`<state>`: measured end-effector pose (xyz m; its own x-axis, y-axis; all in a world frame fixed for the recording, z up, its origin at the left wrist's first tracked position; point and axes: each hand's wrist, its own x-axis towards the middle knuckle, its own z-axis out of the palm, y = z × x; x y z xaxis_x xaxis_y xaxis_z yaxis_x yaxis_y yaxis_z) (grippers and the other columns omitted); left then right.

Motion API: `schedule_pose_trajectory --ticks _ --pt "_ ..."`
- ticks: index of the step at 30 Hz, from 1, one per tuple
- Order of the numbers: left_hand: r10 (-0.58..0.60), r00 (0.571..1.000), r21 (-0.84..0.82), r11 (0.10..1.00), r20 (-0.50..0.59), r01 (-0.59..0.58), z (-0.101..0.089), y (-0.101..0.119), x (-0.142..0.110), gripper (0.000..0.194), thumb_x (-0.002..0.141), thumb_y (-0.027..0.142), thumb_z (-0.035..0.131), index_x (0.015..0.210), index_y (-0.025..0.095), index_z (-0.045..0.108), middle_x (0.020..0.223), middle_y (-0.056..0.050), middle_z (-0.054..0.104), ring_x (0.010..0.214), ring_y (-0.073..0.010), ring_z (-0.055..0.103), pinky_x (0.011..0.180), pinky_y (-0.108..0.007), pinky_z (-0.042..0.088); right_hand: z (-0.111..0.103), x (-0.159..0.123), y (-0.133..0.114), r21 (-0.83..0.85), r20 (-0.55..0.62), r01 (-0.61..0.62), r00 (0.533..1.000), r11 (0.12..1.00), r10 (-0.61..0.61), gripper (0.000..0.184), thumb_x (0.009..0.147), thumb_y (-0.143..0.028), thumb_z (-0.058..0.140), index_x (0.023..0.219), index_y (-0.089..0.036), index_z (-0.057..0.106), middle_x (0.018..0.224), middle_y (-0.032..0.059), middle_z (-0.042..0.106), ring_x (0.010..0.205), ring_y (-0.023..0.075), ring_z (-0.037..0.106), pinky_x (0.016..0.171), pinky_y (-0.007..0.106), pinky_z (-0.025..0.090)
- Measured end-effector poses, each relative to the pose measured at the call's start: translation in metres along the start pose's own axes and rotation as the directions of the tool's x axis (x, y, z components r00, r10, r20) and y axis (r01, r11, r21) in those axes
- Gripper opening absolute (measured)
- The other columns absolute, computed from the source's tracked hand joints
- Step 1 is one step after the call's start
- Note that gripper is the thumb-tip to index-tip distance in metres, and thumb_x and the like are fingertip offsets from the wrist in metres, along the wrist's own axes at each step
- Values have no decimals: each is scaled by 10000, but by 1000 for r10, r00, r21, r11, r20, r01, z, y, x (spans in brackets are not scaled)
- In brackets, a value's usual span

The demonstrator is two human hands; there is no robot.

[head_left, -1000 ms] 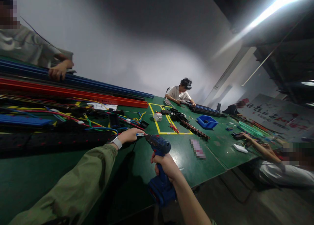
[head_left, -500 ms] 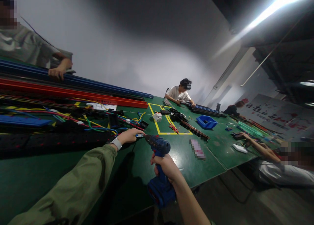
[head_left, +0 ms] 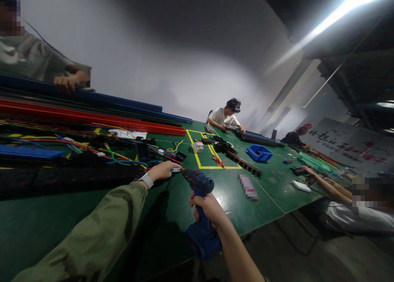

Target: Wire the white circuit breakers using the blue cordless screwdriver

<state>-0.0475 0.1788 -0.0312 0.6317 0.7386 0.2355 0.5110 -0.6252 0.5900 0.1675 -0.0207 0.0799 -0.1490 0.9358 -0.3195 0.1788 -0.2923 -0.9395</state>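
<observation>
My right hand (head_left: 211,210) is wrapped round the grip of a blue cordless drill (head_left: 199,182), its chuck pointing left and away from me. Between the fingers of my left hand (head_left: 161,171), which wears a watch on the wrist, is a small white-and-blue block (head_left: 176,170), too small to name surely. The drill's tip meets or nearly meets the right end of this block; contact is too fine to tell. Both hands are above the green table (head_left: 172,204). Just beyond my left hand lie coloured wires (head_left: 123,157) with connectors.
Red channel (head_left: 138,125) and blue rails (head_left: 123,101) run along the left. A white breaker block (head_left: 197,147) stands inside yellow tape lines, near a dark strip (head_left: 246,163) and a blue bin (head_left: 259,153). A blurred pinkish item (head_left: 248,186) lies right. Several co-workers sit around.
My hands, the drill and the small block stay almost where they were. At far left a co-worker's hand has moved left, and a blue rail under it has shifted left too.
</observation>
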Motion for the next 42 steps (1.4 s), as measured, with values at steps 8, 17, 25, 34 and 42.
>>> schedule_pose_trajectory --ticks 8,17,25,34,42 --pt "-2 1000 1 1000 -3 2 -2 6 -3 545 753 92 498 1258 262 612 1252 -16 644 1171 -198 566 1013 -270 399 0 0 -1 19 -8 -20 1000 1000 20 274 603 -188 577 872 -184 525 570 -72 535 344 96 470 364 227 309" --pt "7 1000 1 1000 2 -7 -2 4 -2 534 758 97 514 1256 263 612 1250 -20 645 1166 -201 570 1011 -264 400 1 -2 -4 -3 4 -27 1000 1000 27 202 608 -193 566 801 -193 509 514 -83 479 352 100 471 367 223 310" --pt "22 1000 -3 1000 6 -22 -2 4 -2 556 740 81 500 1251 269 614 1239 -10 652 1159 -198 573 1007 -271 406 0 -1 -1 8 2 -9 1000 1000 9 227 610 -197 566 831 -190 514 567 -72 522 357 97 476 366 225 323" --pt "16 999 -25 1000 29 -15 -2 4 0 572 719 83 517 1256 255 615 1246 -19 649 1160 -206 575 1007 -275 409 0 -2 0 2 12 -38 999 999 38 207 616 -197 569 812 -194 500 533 -81 482 363 93 475 371 213 319" --pt "20 1000 -31 999 16 -19 0 0 0 593 707 48 490 1240 272 624 1245 0 649 1165 -193 572 1026 -271 393 0 -2 -1 24 2 -33 999 999 33 257 611 -178 559 861 -191 497 534 -81 488 360 98 472 373 217 331"
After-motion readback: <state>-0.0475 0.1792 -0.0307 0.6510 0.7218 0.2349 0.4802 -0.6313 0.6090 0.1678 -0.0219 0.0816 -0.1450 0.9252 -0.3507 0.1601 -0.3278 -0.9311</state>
